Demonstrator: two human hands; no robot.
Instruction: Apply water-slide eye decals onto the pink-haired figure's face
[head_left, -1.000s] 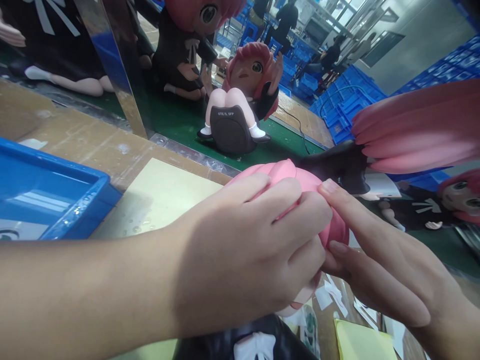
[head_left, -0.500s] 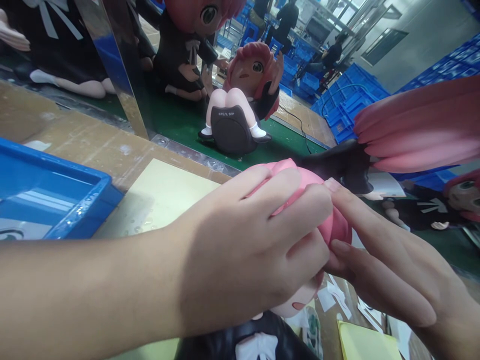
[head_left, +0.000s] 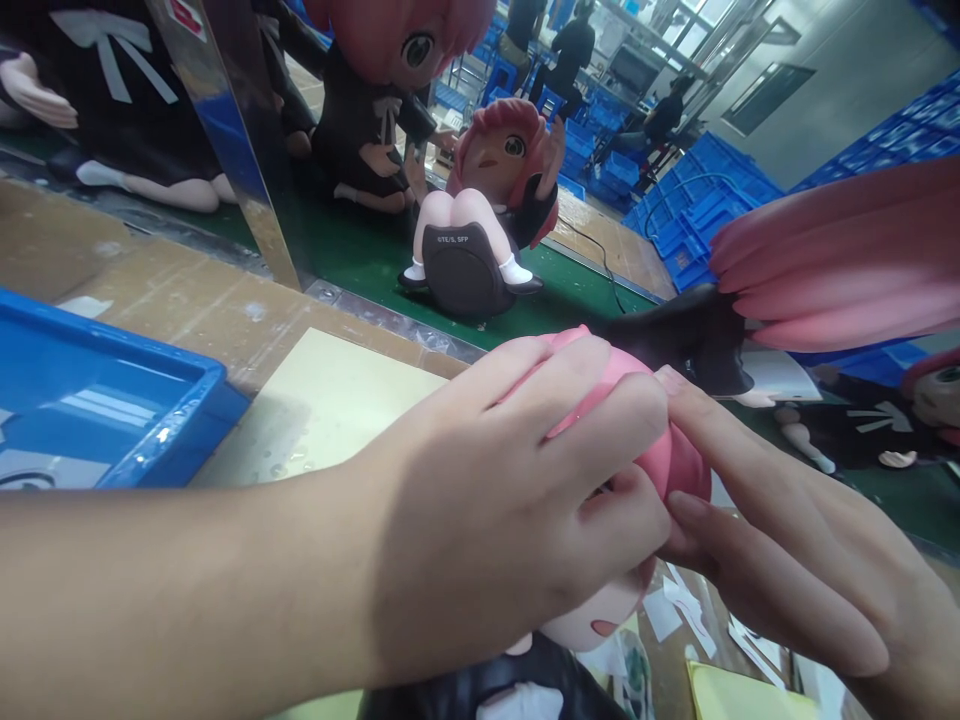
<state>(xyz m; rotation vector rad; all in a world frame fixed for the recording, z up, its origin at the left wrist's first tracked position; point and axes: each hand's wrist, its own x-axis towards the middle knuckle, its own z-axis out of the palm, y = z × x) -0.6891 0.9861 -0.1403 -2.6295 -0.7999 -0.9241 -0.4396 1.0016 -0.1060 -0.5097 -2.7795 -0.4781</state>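
Beneath my hands is a large doll figure (head_left: 600,615) with pink hair, a pale face and a black dress with a white bow. My left hand (head_left: 517,470) lies across its head, fingers curled over the pink hair and covering most of the face. At the head's right side, my right hand (head_left: 772,500) presses thumb and fingertips against the hair, close to my left fingertips. Only the figure's red mouth and a small part of an eye show. Whatever lies under my left fingers is hidden.
On the left stands a blue tray (head_left: 180,400) beside a pale yellow sheet (head_left: 322,400). White paper scraps (head_left: 679,610) and a yellow pad (head_left: 750,690) lie at lower right. Similar figures (head_left: 480,260) occupy the green belt (head_left: 337,255) behind a metal post (head_left: 232,150). People sit farther back.
The view has shifted slightly, so the scene sits a little lower. Both hands stay on the figure's head; my left little finger has shifted a bit, revealing part of an eye.
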